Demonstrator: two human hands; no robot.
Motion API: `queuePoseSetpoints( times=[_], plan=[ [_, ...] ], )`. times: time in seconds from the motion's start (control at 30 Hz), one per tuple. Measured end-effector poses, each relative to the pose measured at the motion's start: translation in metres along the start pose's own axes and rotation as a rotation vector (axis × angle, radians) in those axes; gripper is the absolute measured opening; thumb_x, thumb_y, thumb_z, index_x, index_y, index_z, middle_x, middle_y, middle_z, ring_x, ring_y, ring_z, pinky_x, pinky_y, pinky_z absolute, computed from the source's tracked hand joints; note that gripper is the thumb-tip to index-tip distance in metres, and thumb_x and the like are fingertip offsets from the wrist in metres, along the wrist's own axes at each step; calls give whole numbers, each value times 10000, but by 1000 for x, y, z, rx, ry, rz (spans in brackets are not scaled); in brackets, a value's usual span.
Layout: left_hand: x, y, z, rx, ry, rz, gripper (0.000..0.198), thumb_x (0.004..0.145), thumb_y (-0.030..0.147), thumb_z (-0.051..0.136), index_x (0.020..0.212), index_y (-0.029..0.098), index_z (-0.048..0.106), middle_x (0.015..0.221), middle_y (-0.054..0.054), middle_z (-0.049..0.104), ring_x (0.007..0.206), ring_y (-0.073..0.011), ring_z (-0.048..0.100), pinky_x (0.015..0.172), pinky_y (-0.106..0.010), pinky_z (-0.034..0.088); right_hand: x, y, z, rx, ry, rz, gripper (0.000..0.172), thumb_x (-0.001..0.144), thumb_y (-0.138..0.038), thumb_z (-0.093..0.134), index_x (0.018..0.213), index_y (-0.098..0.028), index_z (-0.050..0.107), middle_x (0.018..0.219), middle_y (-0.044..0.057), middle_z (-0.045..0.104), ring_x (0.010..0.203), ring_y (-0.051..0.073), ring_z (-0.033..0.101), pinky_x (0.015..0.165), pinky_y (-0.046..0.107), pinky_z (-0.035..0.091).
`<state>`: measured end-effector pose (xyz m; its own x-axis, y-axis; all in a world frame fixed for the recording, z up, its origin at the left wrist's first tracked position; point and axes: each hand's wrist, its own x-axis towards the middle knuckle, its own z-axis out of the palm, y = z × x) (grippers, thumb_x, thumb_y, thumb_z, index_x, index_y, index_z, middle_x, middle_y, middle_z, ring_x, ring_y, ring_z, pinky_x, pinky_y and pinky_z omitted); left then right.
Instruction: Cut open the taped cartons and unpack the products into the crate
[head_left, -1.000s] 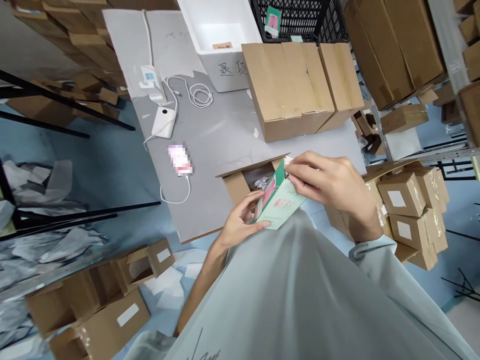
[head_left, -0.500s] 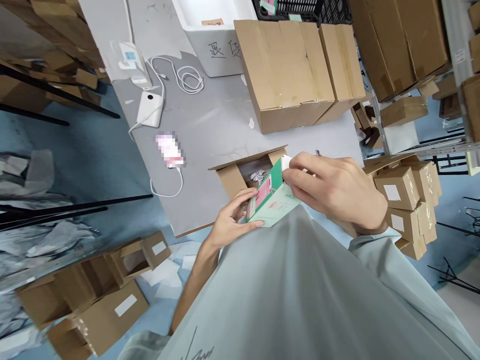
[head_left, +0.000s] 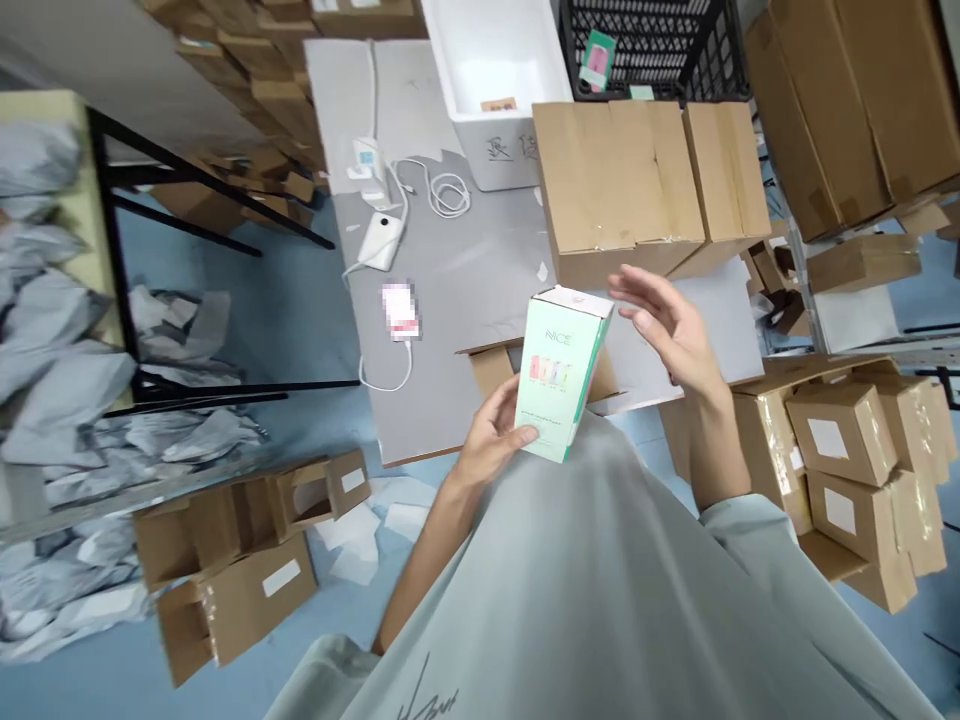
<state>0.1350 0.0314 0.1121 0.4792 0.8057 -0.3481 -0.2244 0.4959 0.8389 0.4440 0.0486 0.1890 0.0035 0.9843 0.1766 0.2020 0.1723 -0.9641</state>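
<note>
My left hand (head_left: 496, 432) grips the lower left part of a green retail box (head_left: 553, 385), fingers behind it and thumb on its front. The box stands tilted near my body, with "NICE" and a row of small coloured pictures on the face toward me. Its white top end (head_left: 574, 300) looks closed. Beside the upper right corner, my right hand (head_left: 667, 330) is open, fingers stretched out, a little apart from the box. Behind the green box sits an open cardboard carton (head_left: 491, 370), its inside mostly hidden.
On the grey table (head_left: 465, 270) lie a phone (head_left: 401, 312), a white power bank (head_left: 380, 242) and cables. Taped cartons (head_left: 615, 180), a white bin (head_left: 495, 150) and a black crate (head_left: 727, 60) stand at the back. Stacked boxes (head_left: 840, 440) are at right.
My right hand has let go of the box's top end and opened beside it. The box has turned more upright, its printed face toward me. The view has shifted.
</note>
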Motion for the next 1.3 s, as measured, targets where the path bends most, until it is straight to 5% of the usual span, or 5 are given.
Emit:
queuePoseSetpoints(
  times=[0.23,0.5,0.8,1.03,1.3],
  plan=[
    [22,-4,10,-196,-80,-203,866,737,621,1075,1451,257,748,1448,-155,808,1307,-398,807,1033,-482,702,12,74,59,342,33,150,943,961,-971,638,1694,-387,535,1569,105,748,1412,341,749,1164,553,665],
    [40,-14,17,124,80,110,935,789,458,1092,1599,323,644,1666,-133,683,1494,-325,683,1200,-426,610,35,88,51,150,66,158,916,947,-879,774,1685,-390,539,1630,115,709,1390,343,747,1070,500,714],
    [33,-18,3,15,117,81,902,752,396,1113,1546,315,694,1514,-122,781,1366,-314,766,1072,-404,666,30,78,47,236,-6,181,938,963,-897,753,1719,-398,509,1560,116,742,1359,349,758,1095,517,710],
    [21,-20,-27,-215,-81,-134,827,672,496,1113,1411,295,800,1313,-112,853,1138,-336,848,934,-426,700,25,75,51,402,-185,175,1033,924,-947,724,1770,-433,430,1638,95,690,1378,348,742,1076,540,711],
    [32,-21,-21,84,8,72,1019,734,378,1110,1634,327,636,1773,-153,585,1612,-376,598,1287,-496,554,6,63,61,187,11,173,931,872,-781,923,1652,-411,576,1614,96,695,1195,304,810,1084,516,724]
  ],
)
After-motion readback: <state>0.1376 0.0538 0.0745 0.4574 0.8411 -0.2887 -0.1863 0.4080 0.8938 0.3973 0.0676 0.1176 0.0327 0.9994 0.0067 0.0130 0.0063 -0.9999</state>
